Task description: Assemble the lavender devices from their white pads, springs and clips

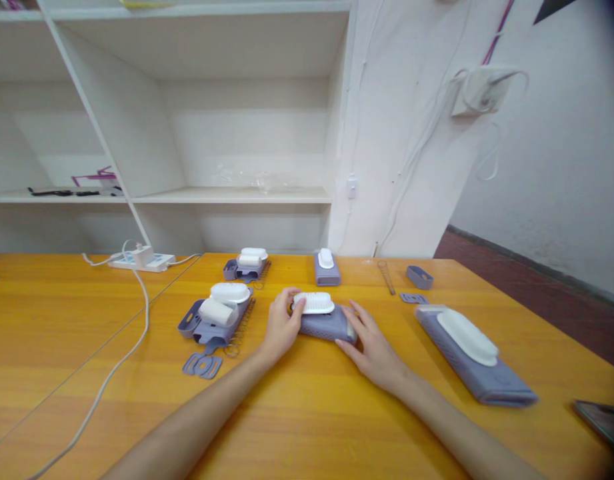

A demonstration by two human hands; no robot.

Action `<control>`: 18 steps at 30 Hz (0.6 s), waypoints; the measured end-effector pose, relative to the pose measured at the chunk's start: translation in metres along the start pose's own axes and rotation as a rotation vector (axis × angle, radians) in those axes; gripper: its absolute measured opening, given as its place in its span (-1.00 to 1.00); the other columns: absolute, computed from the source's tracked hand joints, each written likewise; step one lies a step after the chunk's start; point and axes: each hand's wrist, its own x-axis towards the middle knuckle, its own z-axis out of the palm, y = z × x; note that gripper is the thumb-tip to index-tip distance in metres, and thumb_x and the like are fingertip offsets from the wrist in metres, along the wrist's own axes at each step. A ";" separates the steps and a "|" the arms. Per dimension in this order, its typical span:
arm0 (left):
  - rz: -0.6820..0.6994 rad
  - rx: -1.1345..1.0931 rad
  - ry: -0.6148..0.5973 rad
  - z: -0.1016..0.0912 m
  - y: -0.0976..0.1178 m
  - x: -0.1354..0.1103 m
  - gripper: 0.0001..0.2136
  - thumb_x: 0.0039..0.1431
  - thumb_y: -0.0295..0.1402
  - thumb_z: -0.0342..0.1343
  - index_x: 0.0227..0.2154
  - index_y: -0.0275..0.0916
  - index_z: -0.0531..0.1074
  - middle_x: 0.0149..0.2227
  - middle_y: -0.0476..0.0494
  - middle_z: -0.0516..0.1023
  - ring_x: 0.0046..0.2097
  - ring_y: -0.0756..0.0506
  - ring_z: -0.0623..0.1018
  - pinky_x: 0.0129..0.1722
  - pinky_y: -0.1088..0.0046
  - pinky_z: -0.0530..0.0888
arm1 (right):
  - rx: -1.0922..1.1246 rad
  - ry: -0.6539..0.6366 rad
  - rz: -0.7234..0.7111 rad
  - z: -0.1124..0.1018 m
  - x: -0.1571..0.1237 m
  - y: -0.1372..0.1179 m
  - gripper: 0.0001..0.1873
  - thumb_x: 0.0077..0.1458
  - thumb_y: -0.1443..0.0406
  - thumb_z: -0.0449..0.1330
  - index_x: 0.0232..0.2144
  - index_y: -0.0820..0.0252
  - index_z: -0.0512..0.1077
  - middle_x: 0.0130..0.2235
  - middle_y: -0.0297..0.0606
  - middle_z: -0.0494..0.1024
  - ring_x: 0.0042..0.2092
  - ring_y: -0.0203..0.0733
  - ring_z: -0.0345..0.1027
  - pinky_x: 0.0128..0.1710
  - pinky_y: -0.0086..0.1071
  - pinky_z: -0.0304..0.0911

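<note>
Lilac plastic case (pixel 327 327) topped by white oval brush (pixel 314 303) lay between the grips. Left hand (pixel 281 327) gripped its end; right hand (pixel 374 347) rested open against it. Probably light, rigid, slick; best held by the sides.

- Bench (pixel 307 413): orange-yellow wood grain.
- Box (pixel 327 325) between the hands: lavender-grey, with a white brush (pixel 314 303) on top.
- Large box (pixel 479 370): same lavender-grey, with a white lid piece.
- Spring (pixel 387 277): coppery brown.
- Power strip (pixel 141 261) and cable (pixel 111 373): white.
- Shelves (pixel 237 195): white.
- Floor (pixel 537 293): dark reddish brown.
</note>
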 end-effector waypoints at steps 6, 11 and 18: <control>-0.067 -0.156 0.036 -0.001 0.004 0.001 -0.77 0.12 -0.19 0.04 -0.24 -0.22 0.37 -0.25 -0.12 0.51 -0.17 -0.09 0.50 -0.17 0.43 0.36 | 0.133 0.003 0.057 -0.006 0.003 -0.001 -0.40 0.04 0.10 0.17 0.11 0.14 0.23 0.17 -0.13 0.23 0.18 -0.04 0.09 0.18 -0.11 0.03; -0.138 -0.217 0.025 -0.003 0.000 0.006 -0.74 0.10 -0.14 0.06 -0.35 -0.26 0.37 -0.46 -0.03 0.50 -0.36 -0.04 0.48 -0.37 0.52 0.33 | 0.187 0.013 0.095 -0.011 0.005 -0.007 -0.40 0.04 0.08 0.16 0.09 0.23 0.26 0.11 -0.09 0.32 0.14 -0.02 0.16 0.16 -0.09 0.05; -0.183 -0.338 -0.056 -0.004 -0.004 0.010 -0.70 0.07 -0.11 0.07 -0.34 -0.29 0.38 -0.50 -0.01 0.48 -0.46 0.00 0.43 -0.48 0.55 0.26 | 0.206 0.024 0.080 -0.013 0.003 -0.008 -0.42 0.04 0.08 0.16 0.07 0.22 0.28 0.09 -0.09 0.35 0.11 -0.01 0.21 0.12 -0.07 0.12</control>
